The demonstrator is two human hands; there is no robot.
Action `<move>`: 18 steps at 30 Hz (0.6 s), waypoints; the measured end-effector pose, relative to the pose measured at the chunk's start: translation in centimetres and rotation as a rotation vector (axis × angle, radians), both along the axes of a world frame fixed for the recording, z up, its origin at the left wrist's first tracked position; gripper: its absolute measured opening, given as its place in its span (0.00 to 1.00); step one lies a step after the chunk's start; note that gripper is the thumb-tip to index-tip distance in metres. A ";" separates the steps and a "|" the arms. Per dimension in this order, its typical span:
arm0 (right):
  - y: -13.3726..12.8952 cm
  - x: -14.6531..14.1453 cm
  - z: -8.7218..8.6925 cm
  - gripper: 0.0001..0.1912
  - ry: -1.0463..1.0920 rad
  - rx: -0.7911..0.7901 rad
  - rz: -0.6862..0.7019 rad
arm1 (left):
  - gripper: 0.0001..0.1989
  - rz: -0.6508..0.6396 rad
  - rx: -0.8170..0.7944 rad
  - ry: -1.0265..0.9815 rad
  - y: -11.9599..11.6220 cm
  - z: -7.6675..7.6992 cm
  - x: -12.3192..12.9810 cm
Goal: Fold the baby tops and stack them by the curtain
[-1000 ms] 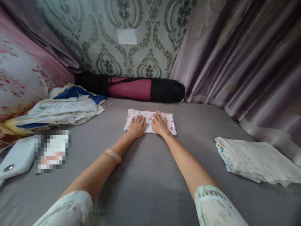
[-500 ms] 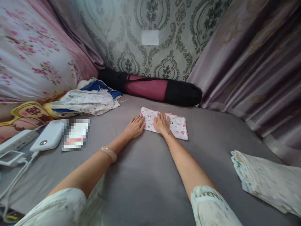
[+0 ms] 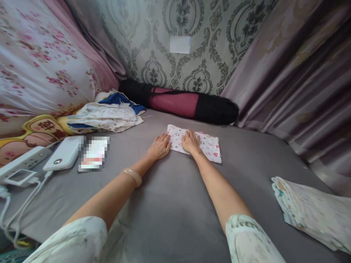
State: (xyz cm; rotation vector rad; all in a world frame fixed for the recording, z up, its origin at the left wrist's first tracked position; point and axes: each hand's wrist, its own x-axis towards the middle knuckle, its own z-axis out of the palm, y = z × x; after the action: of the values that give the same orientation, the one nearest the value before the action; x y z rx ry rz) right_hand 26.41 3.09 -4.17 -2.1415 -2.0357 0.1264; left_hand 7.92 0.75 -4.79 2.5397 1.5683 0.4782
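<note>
A folded cloth point(image 3: 210, 145), white with small pink and dark prints, lies flat on the grey bed sheet point(image 3: 175, 212). My right hand point(image 3: 191, 141) rests palm down on its left half, fingers stretched forward. At the cloth's left edge is my left hand point(image 3: 159, 147), flat on the sheet with its fingertips touching that edge. A pale bangle point(image 3: 132, 176) circles my left wrist.
Behind the cloth lies a long black and red bag point(image 3: 175, 102) against the patterned wall. Crumpled clothes point(image 3: 109, 115), a power bank point(image 3: 65, 153) and a power strip point(image 3: 24, 164) with cables are at the left. Folded fabric point(image 3: 312, 212) sits at the right.
The whole view has shifted slightly, so everything sits a little further right. Both hands keep their places at the cloth.
</note>
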 end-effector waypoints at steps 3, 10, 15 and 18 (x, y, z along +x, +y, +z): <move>0.5 -1.2 0.4 0.29 0.010 0.005 0.046 | 0.26 0.018 0.012 -0.015 0.1 -0.2 0.0; 1.3 -3.7 -0.2 0.29 0.025 0.052 0.108 | 0.25 0.046 0.029 -0.029 0.3 -0.6 -0.1; 1.0 -3.9 -1.0 0.29 0.010 0.102 0.109 | 0.23 0.055 0.034 -0.068 0.3 -0.5 -0.1; 1.0 -3.9 -1.1 0.29 0.004 0.108 0.108 | 0.22 0.061 0.041 -0.085 0.3 -0.4 -0.2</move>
State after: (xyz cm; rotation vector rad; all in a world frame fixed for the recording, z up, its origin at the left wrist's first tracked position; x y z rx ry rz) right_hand 22.53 4.09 -5.25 -1.9673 -2.1049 0.0351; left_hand 7.76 1.05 -5.17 2.4714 1.6263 0.6223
